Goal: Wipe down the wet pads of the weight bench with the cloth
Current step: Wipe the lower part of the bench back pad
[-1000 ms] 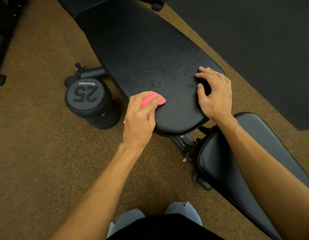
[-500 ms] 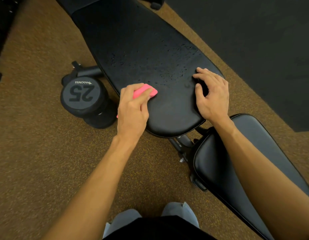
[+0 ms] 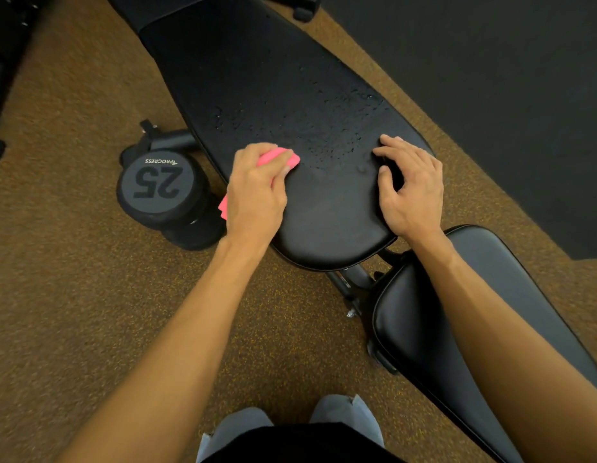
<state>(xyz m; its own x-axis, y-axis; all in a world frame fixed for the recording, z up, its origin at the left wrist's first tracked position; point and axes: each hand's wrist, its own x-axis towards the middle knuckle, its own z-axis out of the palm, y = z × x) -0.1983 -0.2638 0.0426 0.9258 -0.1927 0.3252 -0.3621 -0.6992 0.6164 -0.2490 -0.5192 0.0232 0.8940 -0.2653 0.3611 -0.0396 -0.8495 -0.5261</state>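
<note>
1. Head view: since half a second ago the left hand [image 3: 255, 198] has slid farther up the back pad [image 3: 257, 78] along its left edge, toward the droplets [image 3: 327, 142]. Its fingers are curled over the pink cloth [image 3: 280, 159], pressing it to the pad.
2. The right hand [image 3: 412, 192] has not moved. Its bent fingertips rest on the pad's right side, grasping nothing.
3. The seat pad [image 3: 424, 312] lies under the right forearm.
4. The dumbbell [image 3: 156, 183], on the floor just beside the bench, reads "25" and "PROGRESS", upside down from here.
</note>
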